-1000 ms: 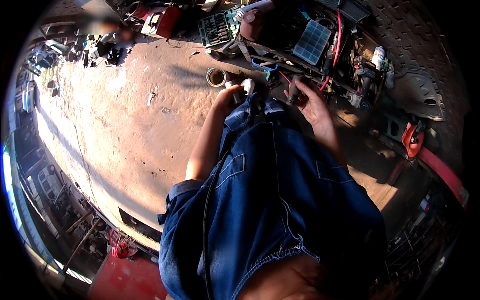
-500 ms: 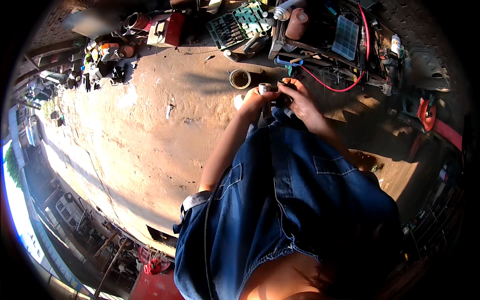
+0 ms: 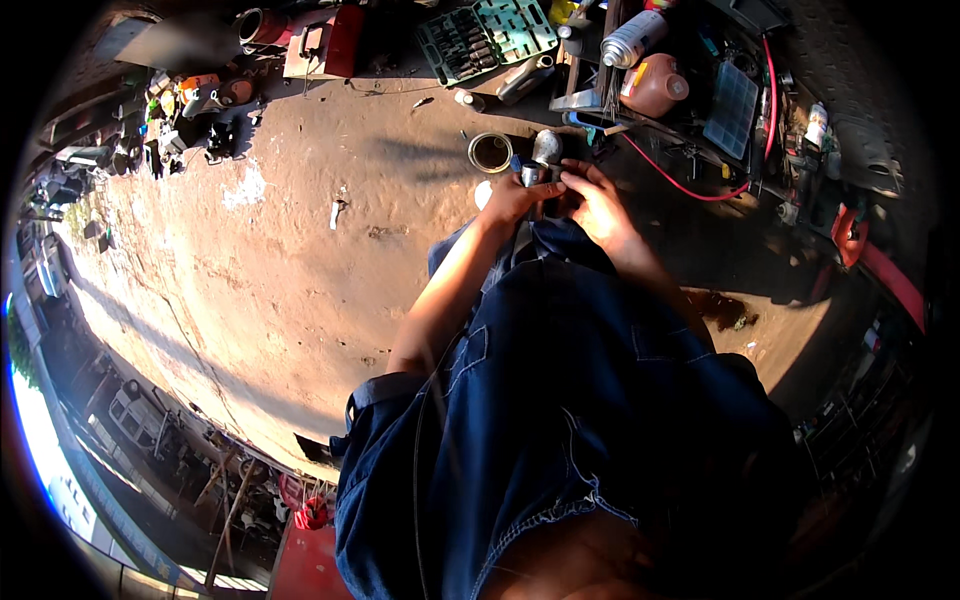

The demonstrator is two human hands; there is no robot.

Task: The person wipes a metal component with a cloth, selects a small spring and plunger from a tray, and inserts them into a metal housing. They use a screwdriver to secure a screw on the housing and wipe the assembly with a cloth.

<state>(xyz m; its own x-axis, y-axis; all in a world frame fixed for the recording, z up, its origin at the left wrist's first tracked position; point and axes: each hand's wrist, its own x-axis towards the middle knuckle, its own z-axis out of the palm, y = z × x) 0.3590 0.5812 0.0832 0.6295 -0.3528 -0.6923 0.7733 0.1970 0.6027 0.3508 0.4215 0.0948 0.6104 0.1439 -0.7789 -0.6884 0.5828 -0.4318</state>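
Observation:
My left hand is closed around a silvery metal cylindrical part, held just above my knees. Close beside it, my right hand has its thumb and fingers bent together at the part's right side. Whatever sits between the right fingers is dark and too small to name. Just beyond the hands, an open round tin with dark contents stands on the floor. A pale, rounded container is right of the tin. A white round object shows partly behind my left hand.
A green socket set case lies open ahead, with bottles near it. At the right, a cluttered rack holds a spray can, a brownish jug and a compartment box. A pink hose loops below. A red metal box stands far left.
My view has shifted slightly. The metal part has tilted in my left hand, and the dark piece in my right fingers is now mostly hidden. The pale container has come into sight beyond my hands.

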